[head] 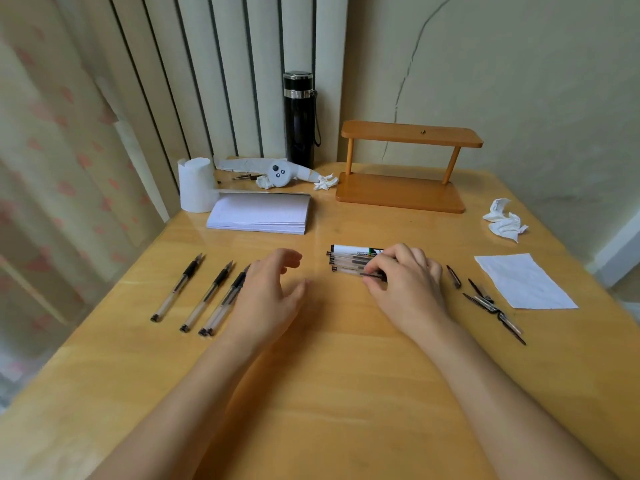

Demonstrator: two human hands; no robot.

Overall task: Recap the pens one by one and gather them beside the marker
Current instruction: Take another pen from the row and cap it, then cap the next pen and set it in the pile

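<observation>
A white marker (351, 250) lies mid-table with a few capped clear pens (346, 262) lined up against its near side. My right hand (405, 278) rests over the right end of this group, and its fingers pinch the nearest capped pen (374, 276). My left hand (273, 289) hovers open to the left of the group, holding nothing. Several uncapped pens (207, 296) with black grips lie in a row at the left, the rightmost partly hidden under my left hand. Several loose caps (485, 296) are scattered at the right.
A white paper sheet (523, 282) and a crumpled tissue (504, 220) lie at the right. A notepad (259, 213), tissue roll (195, 185), black flask (299, 119) and wooden shelf (401, 168) stand at the back of the wooden table (329, 375).
</observation>
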